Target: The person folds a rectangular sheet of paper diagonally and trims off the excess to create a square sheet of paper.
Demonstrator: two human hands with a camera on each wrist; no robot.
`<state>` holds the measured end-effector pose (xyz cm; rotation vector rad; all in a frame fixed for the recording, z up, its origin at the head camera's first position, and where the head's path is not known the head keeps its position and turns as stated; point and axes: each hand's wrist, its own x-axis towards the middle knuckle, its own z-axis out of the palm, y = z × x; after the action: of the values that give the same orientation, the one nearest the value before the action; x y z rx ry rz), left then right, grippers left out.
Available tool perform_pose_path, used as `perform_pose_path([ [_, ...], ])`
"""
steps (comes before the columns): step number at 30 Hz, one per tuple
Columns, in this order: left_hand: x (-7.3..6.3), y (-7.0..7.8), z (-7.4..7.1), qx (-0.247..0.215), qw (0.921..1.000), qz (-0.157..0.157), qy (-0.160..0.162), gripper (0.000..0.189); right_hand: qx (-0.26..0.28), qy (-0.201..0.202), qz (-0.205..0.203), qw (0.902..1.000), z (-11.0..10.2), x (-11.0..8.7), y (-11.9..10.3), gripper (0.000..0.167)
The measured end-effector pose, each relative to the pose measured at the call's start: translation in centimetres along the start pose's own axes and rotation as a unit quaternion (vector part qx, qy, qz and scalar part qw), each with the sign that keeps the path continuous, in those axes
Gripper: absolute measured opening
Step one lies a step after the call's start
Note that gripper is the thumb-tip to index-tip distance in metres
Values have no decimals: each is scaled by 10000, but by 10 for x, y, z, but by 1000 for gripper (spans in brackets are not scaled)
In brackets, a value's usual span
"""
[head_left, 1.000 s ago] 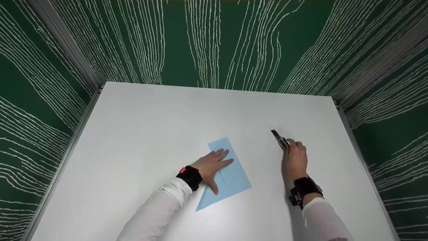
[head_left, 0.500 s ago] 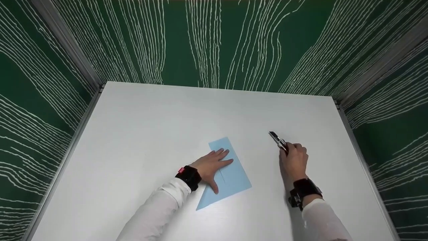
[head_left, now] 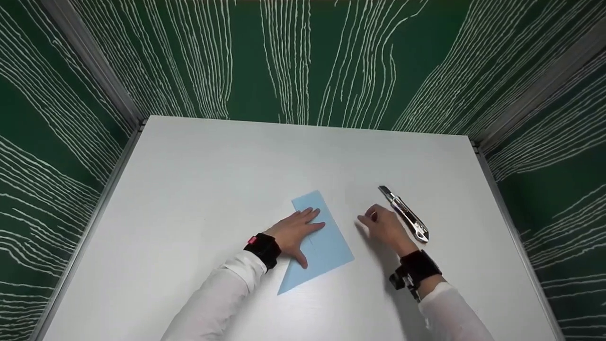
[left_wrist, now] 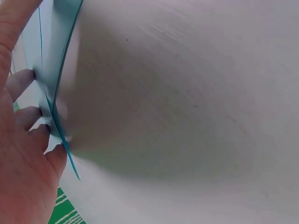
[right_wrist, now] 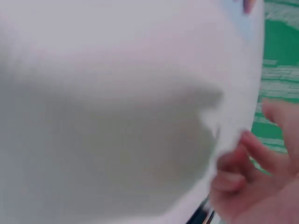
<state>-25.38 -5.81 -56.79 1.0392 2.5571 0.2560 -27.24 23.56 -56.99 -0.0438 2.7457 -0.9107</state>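
Observation:
A piece of light blue paper (head_left: 333,245), with a slit or crease line near its middle, lies on the white table. My left hand (head_left: 292,234) rests on it with fingers spread. From the left wrist view, the edge of the paper (left_wrist: 66,44) rises a little off the table beside the fingers. To the right of the paper, my right hand (head_left: 386,228) holds nothing, its fingers loosely bent. Just beyond that hand a utility knife (head_left: 406,213) lies on the table, blade end pointing away to the left. The right wrist view is blurred; only part of the knife (right_wrist: 202,212) shows there.
The white table (head_left: 227,166) meets green walls (head_left: 246,61) with white wavy lines at the back and sides. Grey metal posts (head_left: 94,57) stand at the back corners. A black wrist device sits on each wrist.
My right hand has let go of the utility knife, leaving it on the table, and has moved left toward the paper. My left hand stays spread on the paper.

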Motion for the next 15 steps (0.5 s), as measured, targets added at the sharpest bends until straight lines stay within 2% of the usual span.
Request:
perform_pose_path([
  [2, 0, -1, -2, -31, 9999, -150, 57, 117, -88, -408, 2, 9991, 7, -2, -10, 37],
  [5, 1, -1, -4, 48, 9988, -412, 240, 115, -156, -605, -32, 9980, 17, -3, -22, 39],
  [10, 1, -2, -4, 124, 9932, -899, 729, 111, -201, -449, -34, 9988, 32, -3, -35, 37],
  [12, 0, -1, -3, 65, 9907, -1062, 845, 110, -210, -329, -63, 9992, 36, -4, -39, 35],
  [15, -2, 2, -3, -36, 9892, -1144, 920, 108, -218, -108, -99, 9997, 43, -7, -43, 30],
])
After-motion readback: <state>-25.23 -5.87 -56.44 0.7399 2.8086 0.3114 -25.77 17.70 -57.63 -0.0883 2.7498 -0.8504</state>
